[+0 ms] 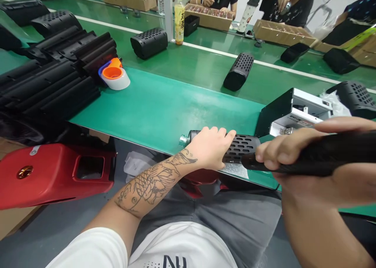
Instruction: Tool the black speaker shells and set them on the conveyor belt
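On the near edge of the green mat lies a black slotted housing (pixel 245 144), like the speaker-shaped shells elsewhere on the bench. My left hand (pixel 210 148) wraps over its middle and holds it down. My right hand (pixel 311 154) is closed around a black electric screwdriver (pixel 331 152), which lies almost level. Its nose points left beside the housing's near right side; whether it touches cannot be told. A roll of clear green-tinted film or tape (pixel 184 140) shows at the housing's left end. Bubble wrap (pixel 236 170) sticks out beneath it.
Black shells (pixel 44 80) are stacked at left beside a tape dispenser (pixel 114 78). A black-and-white metal box (pixel 293 111) stands at right. Further back are a drink bottle (pixel 179 21), single housings (pixel 239 72) and co-workers with cartons (pixel 211 17). A red stool (pixel 58 174) is at lower left.
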Tool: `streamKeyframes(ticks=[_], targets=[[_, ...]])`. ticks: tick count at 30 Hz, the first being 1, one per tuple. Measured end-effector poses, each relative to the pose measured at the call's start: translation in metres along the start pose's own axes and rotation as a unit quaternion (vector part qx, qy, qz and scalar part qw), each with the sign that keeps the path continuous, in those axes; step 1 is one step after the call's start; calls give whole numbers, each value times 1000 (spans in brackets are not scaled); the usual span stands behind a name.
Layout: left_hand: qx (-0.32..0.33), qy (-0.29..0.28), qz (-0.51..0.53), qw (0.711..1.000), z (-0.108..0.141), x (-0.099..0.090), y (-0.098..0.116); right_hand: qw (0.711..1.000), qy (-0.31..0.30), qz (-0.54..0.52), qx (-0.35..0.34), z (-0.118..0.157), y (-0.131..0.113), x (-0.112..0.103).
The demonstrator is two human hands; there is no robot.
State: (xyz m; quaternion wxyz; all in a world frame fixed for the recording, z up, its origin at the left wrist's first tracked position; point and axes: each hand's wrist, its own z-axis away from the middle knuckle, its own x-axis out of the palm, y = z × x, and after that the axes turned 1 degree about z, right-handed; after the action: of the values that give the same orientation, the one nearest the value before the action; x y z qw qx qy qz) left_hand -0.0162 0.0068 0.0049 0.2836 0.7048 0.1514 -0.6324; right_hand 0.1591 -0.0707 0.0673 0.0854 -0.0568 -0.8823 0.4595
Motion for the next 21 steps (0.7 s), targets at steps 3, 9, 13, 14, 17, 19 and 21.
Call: streamKeyframes(ticks=[3, 9, 13, 14, 17, 19, 21], targets=[[2, 7, 3, 1000, 1, -1, 1, 999, -42, -30, 3, -5, 11, 18], [3, 3, 11, 1000, 0, -4, 1, 992, -89, -64, 56, -9, 18, 20], [5, -3, 15, 1000, 0, -4, 2, 991, -107, -57, 61, -9, 17, 25], [5, -3, 16, 1000, 0, -5, 2, 990, -111, -58, 68, -9, 17, 26], [1, -6, 16, 1000, 0, -6, 2, 988, -115, -63, 81, -10, 17, 27], [-2, -13, 15, 1000, -1, -7, 3, 988, -115, -64, 82, -10, 18, 28], [-1, -19, 16, 1000, -1, -7, 3, 988, -117, -65, 79, -10, 19, 29]])
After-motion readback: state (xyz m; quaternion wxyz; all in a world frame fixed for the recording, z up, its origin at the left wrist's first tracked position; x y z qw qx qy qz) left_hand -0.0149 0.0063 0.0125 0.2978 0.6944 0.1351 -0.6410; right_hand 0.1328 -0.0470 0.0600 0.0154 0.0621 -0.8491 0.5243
